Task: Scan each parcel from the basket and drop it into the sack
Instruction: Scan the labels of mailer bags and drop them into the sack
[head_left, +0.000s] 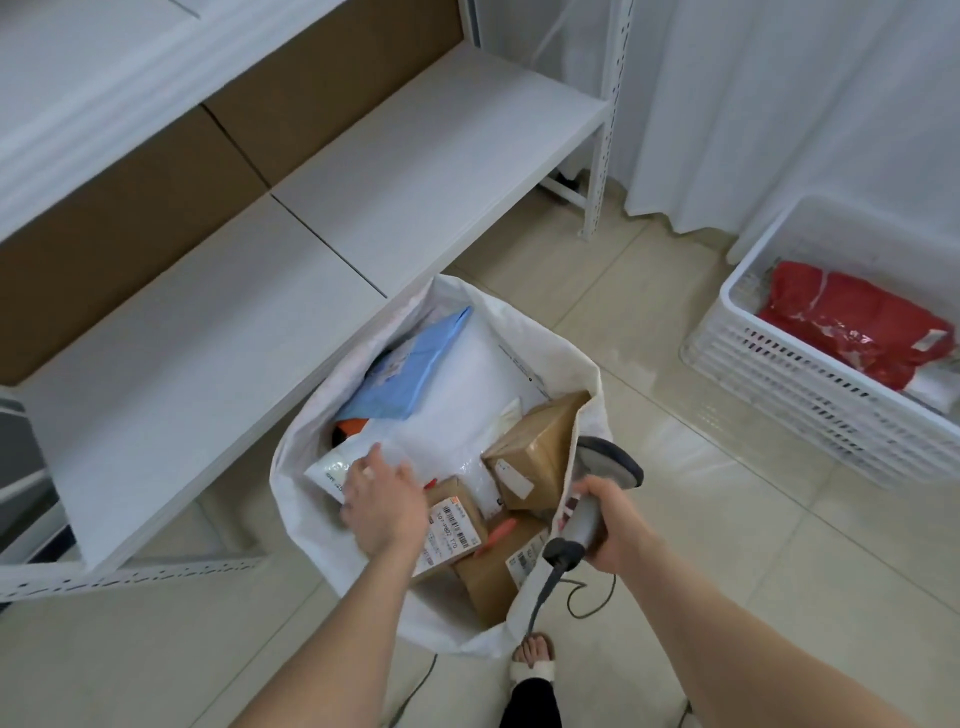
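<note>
A white sack (296, 457) stands open on the floor and holds several parcels: a blue mailer (410, 364), white mailers (467, 395) and brown cardboard boxes (540, 447). My left hand (382, 501) hovers open inside the sack mouth, over a small brown box with a barcode label (452, 525); it holds nothing. My right hand (605, 525) grips a grey barcode scanner (597, 483) at the sack's right rim, its cable trailing down. The white basket (769, 374) stands at the right with a red parcel (852, 322) in it.
A low white metal shelf (415, 171) runs along the left, with brown cardboard behind it. A white curtain (779, 104) hangs at the back right. My sandalled foot (535, 660) is just below the sack on the tiled floor.
</note>
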